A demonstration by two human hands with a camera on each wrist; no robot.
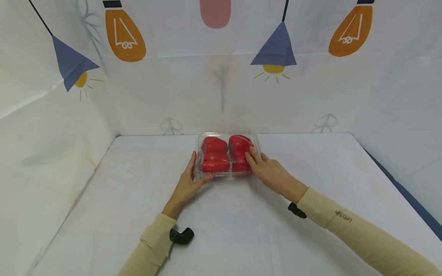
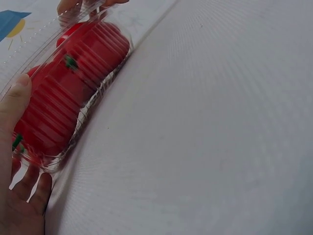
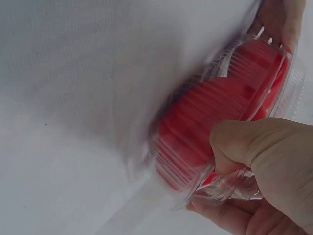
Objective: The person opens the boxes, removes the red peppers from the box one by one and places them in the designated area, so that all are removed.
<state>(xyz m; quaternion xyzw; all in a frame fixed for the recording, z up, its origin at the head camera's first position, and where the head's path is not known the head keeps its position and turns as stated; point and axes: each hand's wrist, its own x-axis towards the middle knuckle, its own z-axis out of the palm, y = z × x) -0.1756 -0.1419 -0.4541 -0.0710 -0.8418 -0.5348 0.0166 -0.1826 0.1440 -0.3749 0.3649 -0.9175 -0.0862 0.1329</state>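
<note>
At the far middle of the table sits a clear plastic clamshell box (image 1: 223, 134) with several red bell peppers (image 1: 215, 161) inside. Its lid lies over them. My left hand (image 1: 185, 188) grips the box's left end, thumb at the front and fingers along the side. At the right end my right hand (image 1: 272, 174) holds the box by its edge. In the right wrist view, the right thumb (image 3: 234, 142) presses on the clear plastic while fingers reach round the edge below. Green stems (image 2: 71, 62) show through the ribbed wall in the left wrist view.
The white table (image 1: 138, 168) ends at a white cloth wall (image 1: 193, 99) just behind the box. Printed lamps and bulbs decorate that wall. Another cloth wall (image 1: 48, 153) stands on the left. A black wrist device (image 1: 182, 236) sits by each sleeve.
</note>
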